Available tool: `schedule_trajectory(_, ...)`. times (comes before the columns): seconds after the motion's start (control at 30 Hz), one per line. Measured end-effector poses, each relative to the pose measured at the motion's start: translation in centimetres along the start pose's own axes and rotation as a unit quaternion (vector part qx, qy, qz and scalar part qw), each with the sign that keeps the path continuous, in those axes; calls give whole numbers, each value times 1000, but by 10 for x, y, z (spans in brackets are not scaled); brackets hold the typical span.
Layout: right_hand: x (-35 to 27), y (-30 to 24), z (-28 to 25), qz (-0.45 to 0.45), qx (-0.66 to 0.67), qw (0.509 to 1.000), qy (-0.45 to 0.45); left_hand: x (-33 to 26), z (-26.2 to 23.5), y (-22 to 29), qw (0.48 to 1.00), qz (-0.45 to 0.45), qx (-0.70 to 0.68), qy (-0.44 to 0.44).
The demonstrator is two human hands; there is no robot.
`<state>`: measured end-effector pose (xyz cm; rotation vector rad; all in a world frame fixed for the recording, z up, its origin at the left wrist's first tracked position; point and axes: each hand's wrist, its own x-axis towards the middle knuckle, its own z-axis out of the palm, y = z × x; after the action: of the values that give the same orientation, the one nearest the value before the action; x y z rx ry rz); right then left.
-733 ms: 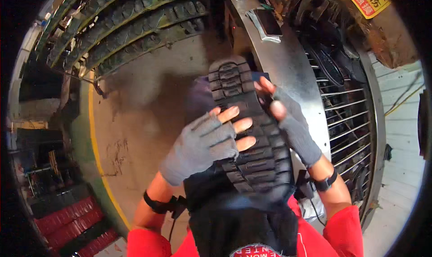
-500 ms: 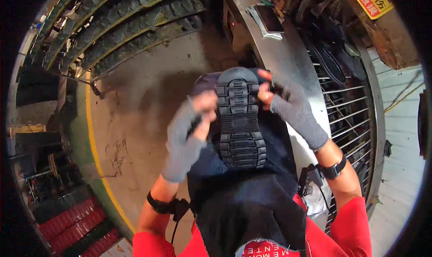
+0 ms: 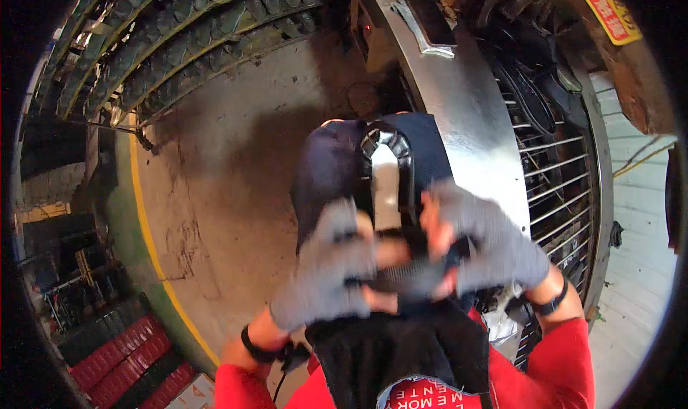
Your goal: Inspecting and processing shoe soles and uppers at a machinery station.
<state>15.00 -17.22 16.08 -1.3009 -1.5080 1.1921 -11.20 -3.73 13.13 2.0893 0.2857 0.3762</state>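
Observation:
A black shoe upper (image 3: pixel 365 151) lies bottom up across my lap, with gathered edges around its far end and a pale strip (image 3: pixel 386 187) along its middle. Close to my apron, both hands in grey fingerless gloves grip a black ridged shoe sole (image 3: pixel 408 274), smeared by motion. My left hand (image 3: pixel 351 262) is closed on its left side. Around its right side, the fingers of my right hand (image 3: pixel 466 241) are bent. The near part of the upper is hidden behind the hands and sole.
A metal bench (image 3: pixel 459 115) runs along my right, with a phone (image 3: pixel 432 21) on white paper at its far end. Beside it, black shoes (image 3: pixel 527 97) lie on a barred rack (image 3: pixel 555 169). Shelves of shoes (image 3: pixel 215 22) stand at far left, red ridged pieces (image 3: pixel 125 352) at near left.
The sole has come off the shoe upper and moved toward my body, uncovering the pale strip. Both hands have come nearer and now grip the sole.

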Motion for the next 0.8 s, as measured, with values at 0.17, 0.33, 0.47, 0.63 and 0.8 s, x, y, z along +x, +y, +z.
schedule_trajectory(0.17,-2,34,3,27,79,997,-4,8,0,-16,999,-35,-34,23)
schedule_trajectory(0.33,28,44,19,174,316,904,229,54,17,-34,984,-86,-37,154)
schedule_trajectory(0.47,42,52,14,206,260,911,245,72,16,-38,957,-225,-111,147)
schedule_trajectory(0.63,60,65,0,178,229,928,233,92,13,-54,962,-199,-111,153)
schedule_trajectory(0.8,69,95,-16,165,162,956,179,99,-6,-75,962,-209,-153,91)
